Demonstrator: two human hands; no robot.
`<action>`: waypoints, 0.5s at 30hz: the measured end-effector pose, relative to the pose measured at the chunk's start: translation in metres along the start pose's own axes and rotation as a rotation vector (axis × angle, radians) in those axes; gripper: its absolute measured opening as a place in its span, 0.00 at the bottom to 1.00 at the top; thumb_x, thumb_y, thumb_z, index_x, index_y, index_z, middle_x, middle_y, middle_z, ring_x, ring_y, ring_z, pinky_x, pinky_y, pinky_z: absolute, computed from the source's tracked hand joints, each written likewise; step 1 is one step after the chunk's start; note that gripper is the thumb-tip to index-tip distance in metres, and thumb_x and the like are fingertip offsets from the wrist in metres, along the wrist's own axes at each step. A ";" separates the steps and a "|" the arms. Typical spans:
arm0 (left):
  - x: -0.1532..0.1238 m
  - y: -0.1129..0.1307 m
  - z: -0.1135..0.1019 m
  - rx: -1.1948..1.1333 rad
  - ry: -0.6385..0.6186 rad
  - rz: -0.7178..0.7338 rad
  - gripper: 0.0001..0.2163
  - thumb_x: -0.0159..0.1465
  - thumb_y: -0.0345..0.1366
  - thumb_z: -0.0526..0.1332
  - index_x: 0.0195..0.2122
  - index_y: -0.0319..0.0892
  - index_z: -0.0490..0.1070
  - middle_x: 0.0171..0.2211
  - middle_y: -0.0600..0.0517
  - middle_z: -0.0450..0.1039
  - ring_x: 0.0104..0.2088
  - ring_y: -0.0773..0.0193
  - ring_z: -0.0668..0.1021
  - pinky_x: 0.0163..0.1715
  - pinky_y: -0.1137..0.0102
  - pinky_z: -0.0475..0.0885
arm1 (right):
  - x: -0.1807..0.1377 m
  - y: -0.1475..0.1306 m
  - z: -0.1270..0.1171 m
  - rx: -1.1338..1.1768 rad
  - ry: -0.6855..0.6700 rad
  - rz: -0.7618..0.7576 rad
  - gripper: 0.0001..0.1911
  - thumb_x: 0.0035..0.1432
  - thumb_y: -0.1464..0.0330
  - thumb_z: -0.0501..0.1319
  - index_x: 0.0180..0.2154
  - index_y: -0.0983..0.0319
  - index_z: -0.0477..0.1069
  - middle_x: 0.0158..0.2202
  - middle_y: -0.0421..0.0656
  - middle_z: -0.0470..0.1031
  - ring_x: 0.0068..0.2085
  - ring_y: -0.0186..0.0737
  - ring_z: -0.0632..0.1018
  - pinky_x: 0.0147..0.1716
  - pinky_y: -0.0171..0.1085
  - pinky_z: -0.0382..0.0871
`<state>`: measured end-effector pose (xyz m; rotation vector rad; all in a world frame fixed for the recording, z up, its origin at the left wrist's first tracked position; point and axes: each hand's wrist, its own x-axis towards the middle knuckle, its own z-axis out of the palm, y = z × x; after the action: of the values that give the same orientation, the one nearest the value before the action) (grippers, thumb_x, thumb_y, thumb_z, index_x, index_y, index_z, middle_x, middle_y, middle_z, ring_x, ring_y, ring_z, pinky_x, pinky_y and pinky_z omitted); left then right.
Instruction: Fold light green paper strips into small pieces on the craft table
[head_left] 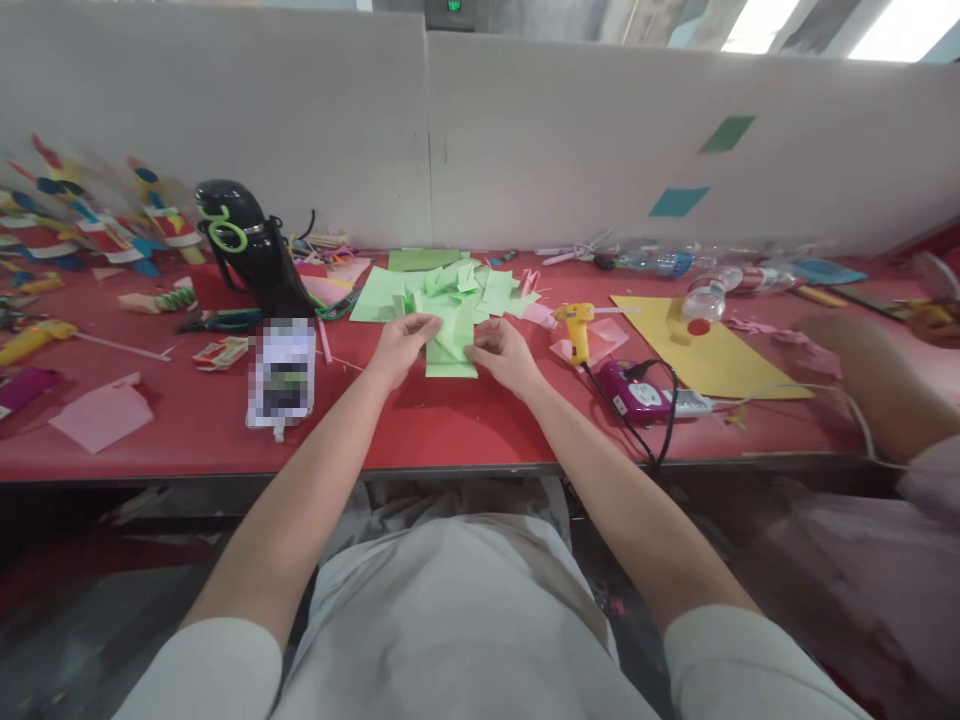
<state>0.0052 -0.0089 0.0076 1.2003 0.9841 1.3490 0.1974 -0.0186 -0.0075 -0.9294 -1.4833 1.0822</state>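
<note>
Both hands are working on a green strip [452, 352] lying flat on the red table [420, 425], at the near edge of a heap of green scraps [450, 290]. The left hand [401, 342] is pinching the strip's upper left edge, fingertips curled down onto the paper. The right hand [504, 352] is gripping the right edge, fingers bent and closed on it. The strip is sitting between the two sets of fingertips, with its lower end reaching toward the table's near side.

The paper is thin, so it is likely tearing or creasing crookedly if the two hands are pulling against each other. The loose scraps just beyond the fingertips are overlapping the strip's top; dragging the strip could be pulling them along or scattering them.

To the right of the right fingers a yellow glue gun [576, 328] is standing on a pink sheet [604, 340], its cord [630, 420] running past a purple box [634, 392]. If it is hot, a sideways sweep of the right wrist could be knocking it over. Left of the left fingers, a blurred card [281, 372] and a black bottle [251, 245] are standing close enough for an elbow to nudge.

Another person's arm [877, 385] is resting far to the right, beside a yellow sheet [709, 345].
</note>
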 end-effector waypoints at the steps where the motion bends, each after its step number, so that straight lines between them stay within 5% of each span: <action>1: 0.001 -0.001 -0.001 0.024 0.002 0.007 0.23 0.48 0.52 0.72 0.37 0.40 0.77 0.34 0.49 0.79 0.34 0.61 0.79 0.37 0.65 0.74 | 0.000 -0.001 0.000 0.009 0.012 0.006 0.21 0.45 0.62 0.69 0.39 0.59 0.63 0.28 0.36 0.71 0.30 0.34 0.73 0.34 0.38 0.69; 7: 0.003 -0.005 -0.004 0.306 0.020 0.196 0.21 0.54 0.52 0.68 0.38 0.38 0.77 0.37 0.45 0.80 0.39 0.57 0.80 0.42 0.64 0.73 | 0.000 -0.005 -0.002 0.053 0.018 0.051 0.20 0.44 0.60 0.70 0.38 0.61 0.68 0.30 0.39 0.74 0.30 0.34 0.73 0.33 0.37 0.67; 15: 0.000 -0.001 -0.006 0.394 0.065 0.255 0.15 0.59 0.49 0.65 0.35 0.42 0.72 0.20 0.55 0.69 0.22 0.66 0.71 0.24 0.72 0.63 | -0.002 -0.007 -0.001 0.047 0.006 0.028 0.19 0.43 0.60 0.72 0.32 0.61 0.68 0.28 0.39 0.74 0.31 0.34 0.74 0.34 0.37 0.68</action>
<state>0.0000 -0.0080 0.0056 1.6296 1.2133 1.4386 0.1984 -0.0222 -0.0008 -0.9227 -1.4378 1.1291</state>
